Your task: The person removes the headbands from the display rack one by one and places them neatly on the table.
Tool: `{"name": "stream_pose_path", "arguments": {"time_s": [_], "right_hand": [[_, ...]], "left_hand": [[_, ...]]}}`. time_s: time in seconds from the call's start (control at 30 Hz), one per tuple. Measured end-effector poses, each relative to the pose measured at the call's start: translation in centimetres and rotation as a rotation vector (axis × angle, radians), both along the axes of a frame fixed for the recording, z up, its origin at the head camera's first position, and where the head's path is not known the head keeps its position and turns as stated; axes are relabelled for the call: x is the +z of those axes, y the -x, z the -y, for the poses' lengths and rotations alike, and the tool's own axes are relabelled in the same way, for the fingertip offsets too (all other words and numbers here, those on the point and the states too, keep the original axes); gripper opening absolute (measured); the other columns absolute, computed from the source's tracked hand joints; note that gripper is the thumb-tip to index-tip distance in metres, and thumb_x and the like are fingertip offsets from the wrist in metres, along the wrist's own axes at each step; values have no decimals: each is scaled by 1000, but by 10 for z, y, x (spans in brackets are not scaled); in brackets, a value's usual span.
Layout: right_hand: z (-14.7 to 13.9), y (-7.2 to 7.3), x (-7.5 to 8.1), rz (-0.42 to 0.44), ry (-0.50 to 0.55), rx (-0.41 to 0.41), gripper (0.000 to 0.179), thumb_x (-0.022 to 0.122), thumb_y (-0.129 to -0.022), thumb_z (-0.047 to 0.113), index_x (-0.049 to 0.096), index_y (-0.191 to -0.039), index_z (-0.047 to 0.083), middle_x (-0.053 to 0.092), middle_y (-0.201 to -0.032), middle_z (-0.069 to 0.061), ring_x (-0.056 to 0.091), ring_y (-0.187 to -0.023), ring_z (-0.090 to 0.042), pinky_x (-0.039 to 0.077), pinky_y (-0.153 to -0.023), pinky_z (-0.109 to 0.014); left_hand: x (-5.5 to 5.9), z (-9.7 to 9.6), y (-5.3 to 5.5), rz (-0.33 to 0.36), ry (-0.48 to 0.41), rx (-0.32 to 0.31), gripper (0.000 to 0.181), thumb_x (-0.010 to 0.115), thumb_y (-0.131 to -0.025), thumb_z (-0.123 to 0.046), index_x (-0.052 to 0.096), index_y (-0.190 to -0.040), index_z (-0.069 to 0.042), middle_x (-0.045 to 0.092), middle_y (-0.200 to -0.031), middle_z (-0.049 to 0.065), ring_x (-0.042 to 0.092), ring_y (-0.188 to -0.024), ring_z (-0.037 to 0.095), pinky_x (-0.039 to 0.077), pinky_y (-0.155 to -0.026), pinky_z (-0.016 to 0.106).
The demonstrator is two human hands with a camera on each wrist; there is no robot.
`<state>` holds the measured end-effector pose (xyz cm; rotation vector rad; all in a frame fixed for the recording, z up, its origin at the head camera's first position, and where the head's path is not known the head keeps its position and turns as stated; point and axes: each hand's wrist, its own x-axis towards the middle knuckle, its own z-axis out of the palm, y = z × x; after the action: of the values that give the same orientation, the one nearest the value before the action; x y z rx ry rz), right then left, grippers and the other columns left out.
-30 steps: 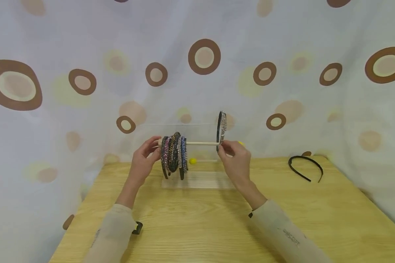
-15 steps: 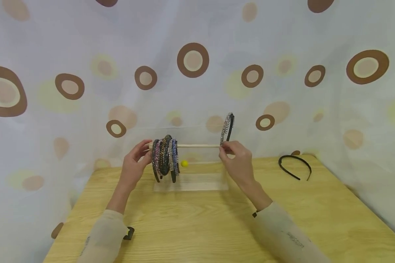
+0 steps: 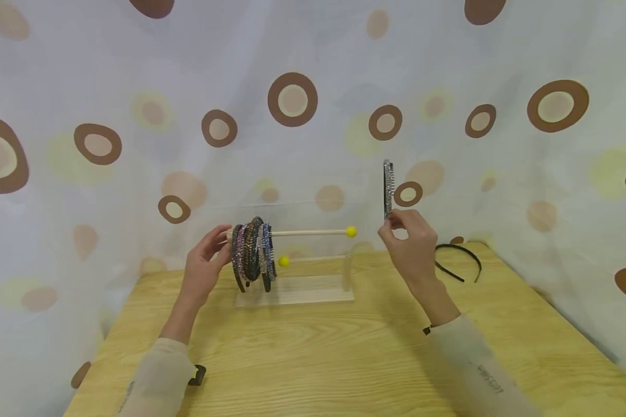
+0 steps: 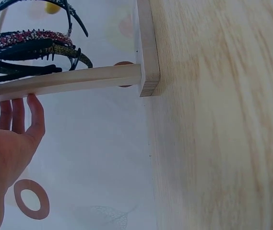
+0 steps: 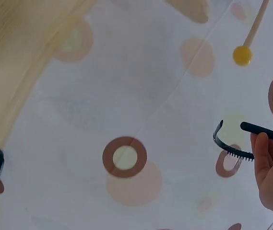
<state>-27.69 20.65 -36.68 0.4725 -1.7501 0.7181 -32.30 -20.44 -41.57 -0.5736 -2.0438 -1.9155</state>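
My left hand (image 3: pixel 202 267) grips the upright (image 4: pixel 88 79) of a wooden headband stand (image 3: pixel 313 291), its fingertips on the wood. Several glittery headbands (image 3: pixel 251 255) hang bunched on the stand's upper rod (image 3: pixel 308 233), close to that upright. A yellow ball (image 3: pixel 351 231) caps the rod's right end. Beyond it, my right hand (image 3: pixel 414 249) pinches a silver glitter headband (image 3: pixel 389 188) with comb teeth, held raised and seen edge-on in the head view. The right wrist view shows the headband's dark ends (image 5: pixel 258 129), apart from the rod's ball.
A plain black headband (image 3: pixel 470 253) lies on the wood-grain table (image 3: pixel 302 359) at the back right, near my right forearm. The stand's lower rod ends in a second yellow ball (image 3: pixel 284 262). Behind the table hangs a patterned curtain (image 3: pixel 318 156).
My right hand has taken the silver headband off the rod's right end and moved right and slightly up with it. The left hand keeps its grip on the stand; the head view has shifted.
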Motion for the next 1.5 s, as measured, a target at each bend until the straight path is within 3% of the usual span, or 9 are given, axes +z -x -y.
{"name": "stream_pose_path", "arguments": {"time_s": [0.17,0.27,0.47,0.67,0.83,0.97,1.1,1.33,1.5], "right_hand": [[-31,-3,8,-29,-23,-10,16,68,-84,-9,74,-96,-2,70,-88,-13,68,-75,-27,52,-72,-28],[-52,-8,14,19,-63,43,18,69,-84,-10,75,-97,-1,71,-89,-10,69,-75,-25,49,-76,-18],[-90,-27,21,296,-168,172,18,71,-88,-11,74,-102,0,72,-95,-6,70,-82,-18,52,-78,-13],[-116,-40,11,579,-85,206,15,67,-97,1,72,-111,-1,74,-94,-12,73,-79,-13,54,-73,-15],[-135,-46,-6,698,-26,129,20,71,-98,10,72,-115,0,74,-98,-13,71,-84,-10,53,-74,-14],[-148,-46,-18,752,18,47,29,76,-95,22,72,-115,2,74,-99,-10,70,-83,-7,52,-70,-15],[-159,-46,-23,748,61,27,31,75,-96,25,73,-117,1,75,-94,-12,71,-81,-8,52,-68,-14],[-183,-53,-22,753,125,-55,33,71,-98,26,74,-116,-2,76,-95,-14,67,-79,4,48,-70,-9],[-196,-54,-31,857,178,-44,39,68,-101,28,70,-121,-6,75,-96,-15,68,-80,2,48,-72,-8]], "left_hand": [[-1,-1,-1,6,4,10,43,61,-103,-10,55,-146,-9,58,-134,14,58,-119,19,56,-87,28],[0,-1,-3,7,15,14,43,60,-104,-11,55,-146,-9,58,-134,14,58,-119,18,56,-87,27],[1,-1,-3,13,25,16,44,60,-104,-12,53,-148,-9,57,-135,14,59,-118,15,56,-86,26],[7,-4,-12,14,22,18,44,57,-104,-6,50,-147,-1,57,-134,15,60,-115,12,56,-84,24],[14,-7,-23,13,39,18,44,57,-104,-5,49,-147,2,57,-132,14,60,-114,10,56,-84,23],[10,-6,-17,5,40,15,44,57,-104,-5,49,-148,1,55,-133,14,59,-116,11,56,-84,23],[3,-2,-8,-5,41,19,44,58,-104,-5,51,-148,-4,55,-133,13,59,-116,13,56,-83,24],[6,-6,2,-30,37,-22,44,57,-104,-3,50,-147,-2,57,-134,13,58,-117,16,56,-85,25],[12,-5,-13,-4,46,-4,44,56,-104,-2,49,-146,2,57,-132,12,58,-115,13,56,-84,25]]}}
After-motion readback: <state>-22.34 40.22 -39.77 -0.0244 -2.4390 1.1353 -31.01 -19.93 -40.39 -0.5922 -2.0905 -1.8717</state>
